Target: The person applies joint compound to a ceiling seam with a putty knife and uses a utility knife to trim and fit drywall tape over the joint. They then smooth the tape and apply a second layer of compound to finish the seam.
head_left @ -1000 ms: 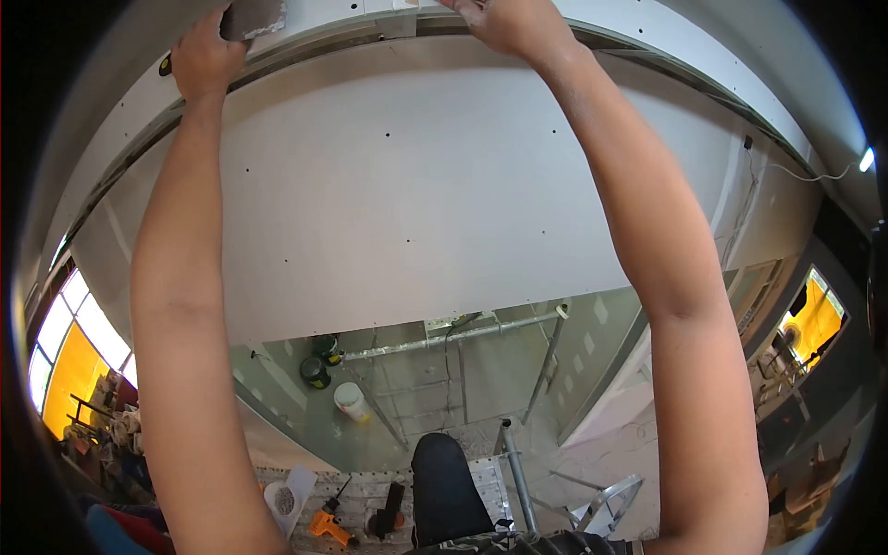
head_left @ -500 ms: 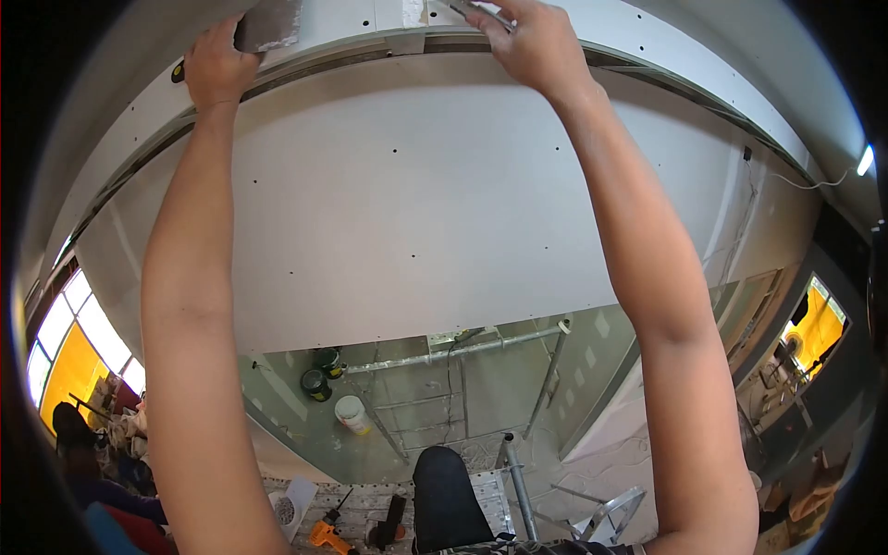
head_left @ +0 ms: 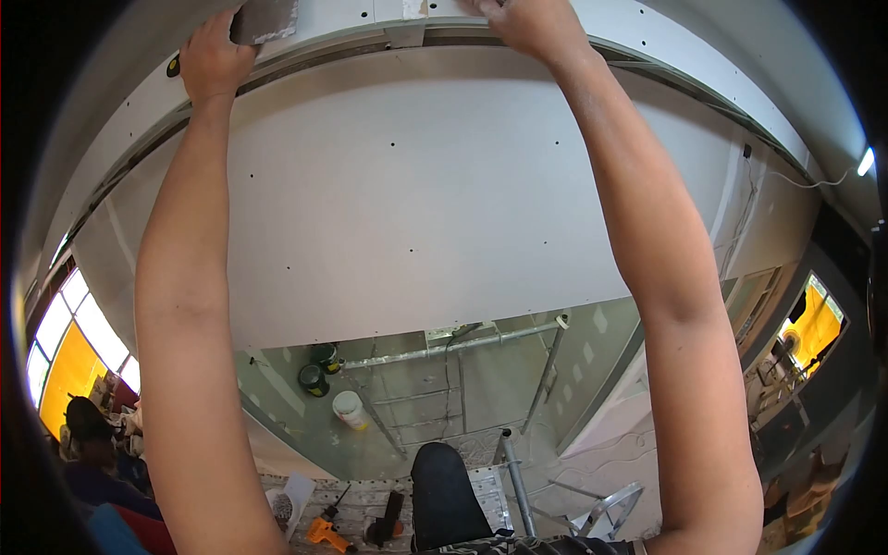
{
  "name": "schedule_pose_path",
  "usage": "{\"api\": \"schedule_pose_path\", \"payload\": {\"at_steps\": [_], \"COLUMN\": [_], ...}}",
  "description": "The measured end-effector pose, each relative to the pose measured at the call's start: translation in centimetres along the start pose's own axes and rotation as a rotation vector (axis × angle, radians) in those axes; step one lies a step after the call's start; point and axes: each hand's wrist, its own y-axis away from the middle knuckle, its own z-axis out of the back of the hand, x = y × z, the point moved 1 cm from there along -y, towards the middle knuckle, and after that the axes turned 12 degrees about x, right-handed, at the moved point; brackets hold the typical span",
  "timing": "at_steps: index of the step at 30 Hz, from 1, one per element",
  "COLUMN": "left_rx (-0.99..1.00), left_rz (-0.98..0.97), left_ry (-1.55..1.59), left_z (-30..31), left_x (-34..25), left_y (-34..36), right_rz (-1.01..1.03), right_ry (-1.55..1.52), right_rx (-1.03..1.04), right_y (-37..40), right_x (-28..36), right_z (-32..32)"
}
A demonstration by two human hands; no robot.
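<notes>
At the upper left, my left hand [head_left: 215,63] is closed around a putty knife [head_left: 264,20]. Its wide grey blade has white compound along the edge, and the black-and-yellow handle end pokes out past the hand. My right hand [head_left: 535,26] is raised to the white board strip [head_left: 333,15] at the top, its fingers bent and partly cut off by the frame edge. The tool in it, a thin metal putty knife in the earlier frame, is almost wholly out of view. Between the hands, a patch of white compound [head_left: 413,8] crosses the strip near dark screw holes.
Below the strip hangs a large white plasterboard panel [head_left: 398,199] with screw holes. An orange drill [head_left: 326,531] lies on the platform [head_left: 481,490] by my knee. Scaffold tubes [head_left: 518,481], a white bucket [head_left: 350,409] and a ladder [head_left: 615,509] stand lower. A person [head_left: 97,453] is at lower left.
My right hand has moved slightly up, taking its putty knife nearly out of frame. The compound patch looks flatter. My left hand shifts slightly left and up with its knife.
</notes>
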Motion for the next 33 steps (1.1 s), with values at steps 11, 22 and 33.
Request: {"api": "schedule_pose_path", "payload": {"at_steps": [11,22,33], "left_rx": [0.088,0.07,0.042], "left_rz": [0.076,0.108,0.027], "left_ry": [-0.053,-0.035,-0.047], "left_z": [-0.1,-0.5,-1.4], "left_x": [0.0,0.3,1.3], "left_y": [-0.1,0.0,-0.1], "right_rz": [0.068,0.002,-0.045], "right_ry": [0.051,-0.037,-0.034], "right_rx": [0.058,0.121,0.061], "right_y": [-0.2,2.6,2.4], "right_x": [-1.2,-0.3,-1.0], "right_z": [-0.3,-0.2,-2.1]}}
